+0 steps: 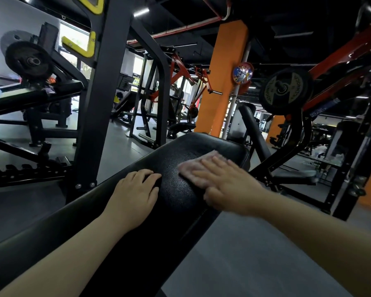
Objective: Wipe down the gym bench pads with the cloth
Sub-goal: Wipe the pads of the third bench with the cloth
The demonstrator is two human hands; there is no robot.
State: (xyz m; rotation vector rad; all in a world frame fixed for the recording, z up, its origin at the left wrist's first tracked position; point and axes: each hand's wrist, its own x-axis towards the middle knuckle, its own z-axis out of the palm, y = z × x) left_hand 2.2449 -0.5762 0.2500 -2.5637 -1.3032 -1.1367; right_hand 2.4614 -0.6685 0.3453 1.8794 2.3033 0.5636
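A long black padded gym bench [180, 189] runs from the lower left up toward the middle of the view. A pale pink cloth [191, 168] lies flat on the pad's upper right part. My right hand [227, 185] presses on the cloth with straight, spread fingers and looks motion-blurred. My left hand [135, 194] rests on the pad's left edge, its fingers bent over the rim.
A dark steel rack upright [101, 103] stands close on the bench's left. A red machine arm with a weight plate [285, 91] hangs at the right. An orange pillar [221, 82] rises behind the bench. Grey floor [234, 254] lies at the lower right.
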